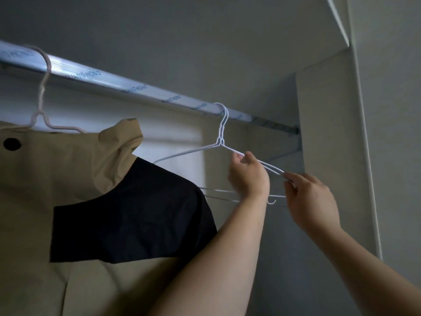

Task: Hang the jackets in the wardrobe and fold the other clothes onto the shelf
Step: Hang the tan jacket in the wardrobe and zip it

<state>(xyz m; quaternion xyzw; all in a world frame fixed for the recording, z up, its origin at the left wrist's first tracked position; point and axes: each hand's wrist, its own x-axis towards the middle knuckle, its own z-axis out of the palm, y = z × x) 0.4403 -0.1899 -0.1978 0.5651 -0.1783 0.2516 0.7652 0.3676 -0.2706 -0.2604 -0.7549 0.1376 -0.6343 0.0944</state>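
A silver wardrobe rail (127,86) runs from upper left to the right wall. A tan and black jacket (79,197) hangs on a pink wire hanger (42,96) at the left. Bare white wire hangers (222,128) hang by their hooks further right on the rail. My left hand (247,176) grips their right sloping arm near the neck. My right hand (309,199) pinches the same arm's lower end. The hangers' bottom bars show behind my left wrist.
The white side wall of the wardrobe (330,156) stands close on the right, and a wardrobe panel (205,42) lies above the rail. The back panel shows pale behind the hangers.
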